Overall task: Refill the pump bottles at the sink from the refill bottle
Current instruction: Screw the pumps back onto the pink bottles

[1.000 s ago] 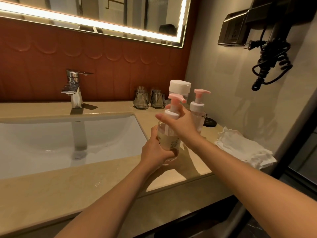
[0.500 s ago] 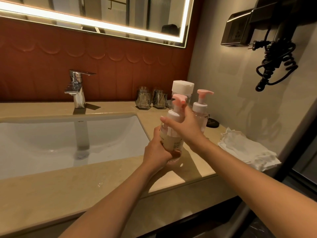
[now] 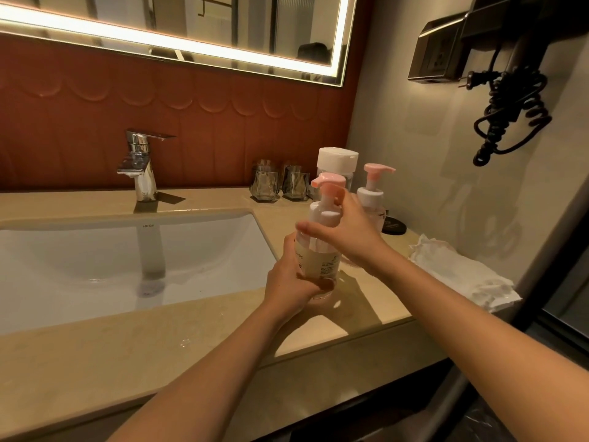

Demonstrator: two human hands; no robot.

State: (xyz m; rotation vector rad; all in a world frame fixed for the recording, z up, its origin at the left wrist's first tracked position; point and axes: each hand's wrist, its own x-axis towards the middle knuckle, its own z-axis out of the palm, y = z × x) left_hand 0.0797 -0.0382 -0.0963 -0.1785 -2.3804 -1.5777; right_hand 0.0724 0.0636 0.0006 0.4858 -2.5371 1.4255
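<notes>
Vanity counter (image 3: 95, 362), right of sink (image 3: 127, 266): left hand (image 3: 287, 288) grips pump bottle (image 3: 322, 260) base steady; right hand (image 3: 344, 234) grasps its collar (image 3: 323, 215), seemingly to unscrew.

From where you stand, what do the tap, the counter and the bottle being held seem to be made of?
The tap: polished metal, probably chrome; mirror-bright reflections. The counter: beige polished stone or a lookalike; faint sheen. The held pump bottle: clear plastic, likely; see-through wall, matte pink pump.

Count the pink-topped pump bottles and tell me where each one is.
2. The near pump bottle is held by the left hand and right hand, just right of the sink. The far pump bottle stands behind it, beside the white-capped refill bottle. None seems hidden.
</notes>
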